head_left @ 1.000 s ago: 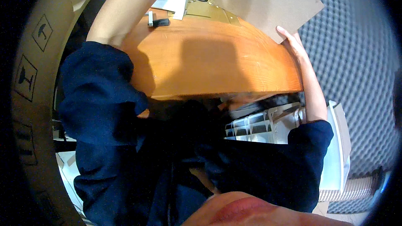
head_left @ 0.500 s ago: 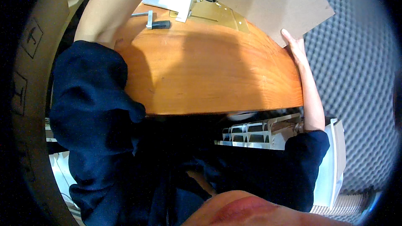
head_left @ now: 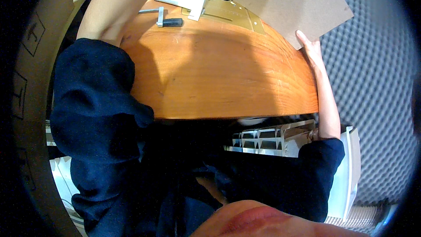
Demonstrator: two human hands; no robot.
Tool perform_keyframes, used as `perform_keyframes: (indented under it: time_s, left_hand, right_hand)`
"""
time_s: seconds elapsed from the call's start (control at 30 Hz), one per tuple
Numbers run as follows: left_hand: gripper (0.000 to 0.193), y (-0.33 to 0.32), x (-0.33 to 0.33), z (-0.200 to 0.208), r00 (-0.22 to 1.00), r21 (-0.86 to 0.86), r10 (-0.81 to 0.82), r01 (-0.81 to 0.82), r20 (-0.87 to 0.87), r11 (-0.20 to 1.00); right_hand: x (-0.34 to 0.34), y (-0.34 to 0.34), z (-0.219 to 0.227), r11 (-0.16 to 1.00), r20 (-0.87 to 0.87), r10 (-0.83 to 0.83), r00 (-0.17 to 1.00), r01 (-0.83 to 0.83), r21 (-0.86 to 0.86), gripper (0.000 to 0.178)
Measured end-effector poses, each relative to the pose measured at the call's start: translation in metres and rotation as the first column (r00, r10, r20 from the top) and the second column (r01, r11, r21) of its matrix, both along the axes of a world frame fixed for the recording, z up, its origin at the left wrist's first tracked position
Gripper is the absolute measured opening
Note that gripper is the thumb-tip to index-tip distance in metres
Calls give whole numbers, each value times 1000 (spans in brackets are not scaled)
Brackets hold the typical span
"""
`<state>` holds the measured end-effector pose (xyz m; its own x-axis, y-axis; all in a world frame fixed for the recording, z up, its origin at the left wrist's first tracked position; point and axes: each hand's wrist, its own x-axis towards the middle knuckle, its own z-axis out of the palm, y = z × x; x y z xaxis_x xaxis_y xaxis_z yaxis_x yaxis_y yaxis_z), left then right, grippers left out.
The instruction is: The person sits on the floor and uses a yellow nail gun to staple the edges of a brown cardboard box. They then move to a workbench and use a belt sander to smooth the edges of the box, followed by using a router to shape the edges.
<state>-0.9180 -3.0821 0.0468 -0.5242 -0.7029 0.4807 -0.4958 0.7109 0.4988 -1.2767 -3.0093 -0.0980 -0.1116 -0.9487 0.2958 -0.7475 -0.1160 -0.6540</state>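
My right hand (head_left: 311,50) grips the near corner of a stiff brown board (head_left: 289,6), its thumb on the face and the other fingers hidden behind. The board slants up over the far right of a wooden table (head_left: 210,74). My left forearm reaches across the far left side of the table, and the hand itself lies past the upper edge, out of sight. Near that forearm rests a bar clamp (head_left: 172,22) with a black handle. A white strip (head_left: 199,4) and a gold-coloured metal plate (head_left: 245,20) with holes are between the clamp and the board.
Grey ridged foam (head_left: 372,87) lines the right side, close to my right arm. Below the table's front edge stands a light-coloured rack (head_left: 263,145) with compartments. A cardboard box (head_left: 37,66) rises along the left, and a white panel (head_left: 348,175) stands at lower right.
The view has shifted slightly, so the clamp, strip and plate appear a little farther right and higher. My right hand keeps its hold on the board, which has barely moved.
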Motion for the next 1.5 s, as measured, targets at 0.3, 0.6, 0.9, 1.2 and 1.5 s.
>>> perform_keyframes:
  time_s: [0.3, 0.6, 0.9, 1.2, 1.5]
  left_hand:
    - [69, 16, 4, 2, 1000, -9, 19, -19, -1, 1000]
    - [59, 64, 11, 4, 997, -110, 67, -62, 41, 992]
    - [59, 140, 13, 16, 973, -224, 190, -159, 128, 962]
    - [51, 121, -6, 2, 991, 12, 115, -116, 65, 993]
    - [59, 100, -27, -52, 979, 394, -10, -72, 204, 916]
  right_hand:
    - [0, -7, -5, 994, 158, 108, 981, -111, 12, 86]
    - [-14, 8, -8, 989, 83, -56, 995, 44, 143, 83]
    - [-2, 70, -7, 983, 218, 177, 960, -181, -4, 78]
    - [-38, 136, 138, 944, 98, -98, 990, 124, -307, 89]
    - [-15, 121, 198, 962, -308, 97, 946, -168, -213, 92]
